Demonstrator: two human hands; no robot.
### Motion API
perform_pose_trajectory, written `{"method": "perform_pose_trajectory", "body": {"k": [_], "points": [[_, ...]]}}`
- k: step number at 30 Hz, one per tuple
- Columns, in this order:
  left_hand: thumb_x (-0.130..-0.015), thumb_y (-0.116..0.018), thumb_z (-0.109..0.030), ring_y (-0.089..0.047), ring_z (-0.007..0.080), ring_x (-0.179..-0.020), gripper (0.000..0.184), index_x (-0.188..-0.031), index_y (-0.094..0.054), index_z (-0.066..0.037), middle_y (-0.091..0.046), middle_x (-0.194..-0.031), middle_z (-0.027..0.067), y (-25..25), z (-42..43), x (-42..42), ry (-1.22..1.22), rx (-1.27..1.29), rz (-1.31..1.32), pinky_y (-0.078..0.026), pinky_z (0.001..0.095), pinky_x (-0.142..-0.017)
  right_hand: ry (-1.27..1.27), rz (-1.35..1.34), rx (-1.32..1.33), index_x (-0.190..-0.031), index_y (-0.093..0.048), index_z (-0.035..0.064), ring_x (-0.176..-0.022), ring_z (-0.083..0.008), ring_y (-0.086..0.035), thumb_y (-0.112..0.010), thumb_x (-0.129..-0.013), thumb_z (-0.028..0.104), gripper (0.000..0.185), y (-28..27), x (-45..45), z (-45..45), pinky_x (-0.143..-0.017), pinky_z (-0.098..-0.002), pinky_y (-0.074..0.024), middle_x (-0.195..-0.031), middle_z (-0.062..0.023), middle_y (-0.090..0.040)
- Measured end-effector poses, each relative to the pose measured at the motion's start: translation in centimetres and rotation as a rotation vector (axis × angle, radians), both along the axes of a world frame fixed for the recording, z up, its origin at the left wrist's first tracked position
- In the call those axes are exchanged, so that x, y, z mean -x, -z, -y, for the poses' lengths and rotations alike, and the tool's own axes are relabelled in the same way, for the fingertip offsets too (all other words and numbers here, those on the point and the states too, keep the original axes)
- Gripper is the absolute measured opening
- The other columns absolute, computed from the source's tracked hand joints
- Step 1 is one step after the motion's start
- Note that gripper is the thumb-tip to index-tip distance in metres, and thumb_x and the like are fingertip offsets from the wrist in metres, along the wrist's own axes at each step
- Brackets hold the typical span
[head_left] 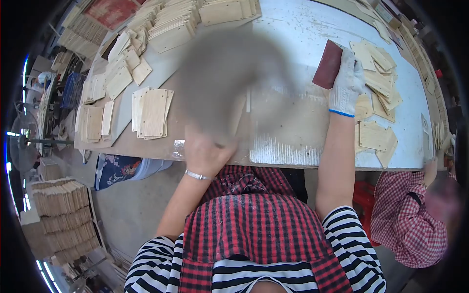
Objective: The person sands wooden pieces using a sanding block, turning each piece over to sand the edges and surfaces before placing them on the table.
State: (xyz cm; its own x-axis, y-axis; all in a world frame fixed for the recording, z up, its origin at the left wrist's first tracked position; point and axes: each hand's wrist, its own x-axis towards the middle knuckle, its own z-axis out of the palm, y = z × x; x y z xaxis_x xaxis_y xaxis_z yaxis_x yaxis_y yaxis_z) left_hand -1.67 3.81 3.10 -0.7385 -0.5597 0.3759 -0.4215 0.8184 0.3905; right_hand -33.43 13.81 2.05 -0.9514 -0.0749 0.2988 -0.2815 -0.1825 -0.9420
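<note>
My right hand (347, 82), in a white knit glove with a blue cuff edge, grips a dark red sanding block (327, 66) above the right part of the table. Bare apart from a bracelet at the wrist, my left hand (207, 152) is at the table's front edge. A grey blurred patch covers its fingers, so what they hold does not show. Just beside that hand, a strip of pale wood (238, 115) shows at the blur's edge. Thin wooden plates with small corner holes (380, 73) lie loosely piled to the right of my gloved hand.
Several wooden plates (152, 113) stand stacked on the left of the table (288, 146), with long rows of plates (173, 27) behind. On the floor at left is a tall stack of wood pieces (66, 210), near a fan (22, 139). Another person (408, 219) in checked clothing is at the right.
</note>
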Motion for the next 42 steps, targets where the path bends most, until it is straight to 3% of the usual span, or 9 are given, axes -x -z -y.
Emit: {"method": "perform_pose_trajectory", "body": {"k": [10, 14, 18, 23, 26, 29, 34, 35, 42], "points": [[-0.070, -0.067, -0.025, -0.050, 0.0369, -0.107, 0.055, -0.116, -0.052, 0.001, -0.053, -0.115, 0.0210, 2.3, 2.2, -0.1, 0.036, -0.263, 0.004, -0.040, 0.0435, -0.093, -0.158, 0.015, -0.146, -0.096, -0.063, 0.0015, -0.076, -0.0056, -0.053, -0.061, -0.088, 0.023, 0.023, -1.1, -4.6, 1.4, -0.067, -0.0229, -0.0455, -0.087, -0.0013, -0.062], [-0.074, -0.063, -0.011, -0.056, 0.0344, -0.094, 0.032, -0.104, -0.058, 0.001, -0.061, -0.100, 0.0170, 2.7, 2.9, -1.4, 0.111, -0.161, -0.112, -0.044, 0.0416, -0.085, -0.509, -0.397, -0.951, -0.102, -0.062, 0.0019, -0.086, -0.0223, -0.061, -0.064, -0.083, 0.022, 0.028, -3.8, -12.9, 3.7, -0.077, -0.0326, -0.0470, -0.093, -0.0112, -0.065], [-0.074, -0.064, -0.010, -0.056, 0.0343, -0.096, 0.033, -0.104, -0.058, 0.001, -0.060, -0.104, 0.0176, 2.6, 2.9, -0.6, 0.016, -0.234, -0.257, -0.044, 0.0401, -0.086, -0.617, -0.949, -0.997, -0.103, -0.061, 0.0014, -0.090, -0.0247, -0.060, -0.063, -0.083, 0.022, 0.029, -0.2, -14.6, 9.1, -0.079, -0.0337, -0.0462, -0.097, -0.0126, -0.064], [-0.074, -0.066, -0.011, -0.054, 0.0331, -0.104, 0.046, -0.115, -0.051, 0.002, -0.056, -0.112, 0.0187, 3.7, 3.1, -1.4, 0.037, -0.206, -0.122, -0.043, 0.0392, -0.089, -0.506, -0.943, -1.098, -0.105, -0.060, 0.0007, -0.095, -0.0277, -0.059, -0.062, -0.083, 0.022, 0.031, -0.5, -9.9, 14.0, -0.082, -0.0351, -0.0453, -0.101, -0.0144, -0.064], [-0.074, -0.067, -0.010, -0.052, 0.0327, -0.108, 0.055, -0.122, -0.045, 0.003, -0.053, -0.117, 0.0199, 2.6, 3.7, -2.0, 0.051, -0.289, -0.173, -0.042, 0.0389, -0.092, -0.629, -1.115, -0.647, -0.106, -0.060, 0.0003, -0.098, -0.0295, -0.058, -0.062, -0.083, 0.022, 0.032, 3.6, -8.7, 11.6, -0.083, -0.0360, -0.0448, -0.104, -0.0154, -0.063], [-0.074, -0.066, -0.008, -0.051, 0.0327, -0.109, 0.058, -0.125, -0.041, 0.005, -0.051, -0.120, 0.0204, 1.2, 3.9, -3.2, 0.104, -0.366, -0.266, -0.041, 0.0385, -0.093, -0.815, -0.793, -0.620, -0.112, -0.057, -0.0002, -0.104, -0.0302, -0.055, -0.060, -0.083, 0.022, 0.036, -1.8, -16.0, 9.4, -0.088, -0.0371, -0.0423, -0.113, -0.0159, -0.060], [-0.075, -0.064, -0.006, -0.052, 0.0328, -0.105, 0.051, -0.121, -0.045, 0.005, -0.053, -0.115, 0.0187, 1.0, 3.7, -1.8, 0.090, -0.236, -0.215, -0.042, 0.0381, -0.091, -0.615, -1.090, -1.160, -0.092, -0.057, 0.0208, -0.073, -0.0264, -0.062, -0.047, -0.087, 0.028, 0.013, -1.8, -13.3, 13.2, -0.057, -0.0414, -0.0486, -0.081, -0.0089, -0.056], [-0.077, -0.065, -0.025, -0.050, 0.0346, -0.106, 0.048, -0.116, -0.053, -0.001, -0.053, -0.116, 0.0167, 1.9, 3.7, -1.4, 0.036, -0.274, -0.144, -0.040, 0.0436, -0.091, -0.571, -0.967, -1.083, -0.096, -0.057, 0.0162, -0.077, -0.0261, -0.062, -0.050, -0.086, 0.027, 0.017, -2.2, -12.7, 13.5, -0.062, -0.0397, -0.0479, -0.085, -0.0098, -0.057], [-0.077, -0.064, -0.020, -0.053, 0.0329, -0.102, 0.040, -0.111, -0.055, -0.001, -0.057, -0.110, 0.0153, 4.6, 1.8, 0.8, 0.010, -0.156, -0.168, -0.042, 0.0412, -0.088, -0.392, 0.004, -0.573, -0.098, -0.062, -0.0031, -0.079, -0.0161, -0.058, -0.061, -0.083, 0.028, 0.034, -5.1, -11.2, 9.9, -0.071, -0.0287, -0.0466, -0.082, -0.0079, -0.064]]}}
